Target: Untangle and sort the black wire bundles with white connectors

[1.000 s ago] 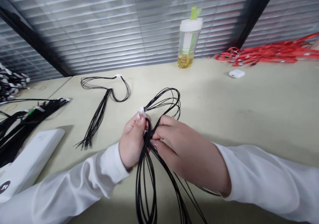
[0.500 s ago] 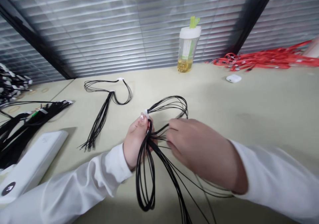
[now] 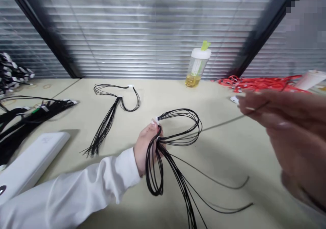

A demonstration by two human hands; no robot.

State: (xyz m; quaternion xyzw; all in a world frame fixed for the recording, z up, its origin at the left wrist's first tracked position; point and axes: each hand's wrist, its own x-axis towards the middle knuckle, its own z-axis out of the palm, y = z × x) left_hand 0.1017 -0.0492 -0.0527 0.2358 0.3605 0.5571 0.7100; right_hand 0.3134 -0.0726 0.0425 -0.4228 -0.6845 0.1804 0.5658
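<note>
wire bundle (image 3: 178, 175): black, held at l fingers; loops + tails fan out below & to r of them.
thin wire (image 3: 221, 123): runs fairly straight from bundle area to r fingers; too hard a tug could prob. yank it loose or pull loops out of shape.
upper loop (image 3: 199, 118): just r of l fingers; thin wire passes right by, so a snag is poss.
lower loop (image 3: 154, 191): hangs below l fingers; might tangle w/ tails if bundle twists.
wire ends (image 3: 249, 204): two loose, low between both sets of fingers; unheld, so could cross other strands.
white connector (image 3: 156, 120): at l thumb tip; may slip if thumb pressure eases.
l hand (image 3: 146, 146): in from lower l, thumb on top, fingers closed round bundle near its junction.
r hand (image 3: 292, 120): raised, well apart to r, fingers stretched twd l hand; blurred, can't tell if they pinch thin wire.
second harness (image 3: 108, 125): flat on table, beyond & l of l fingers, apart from them.
</note>
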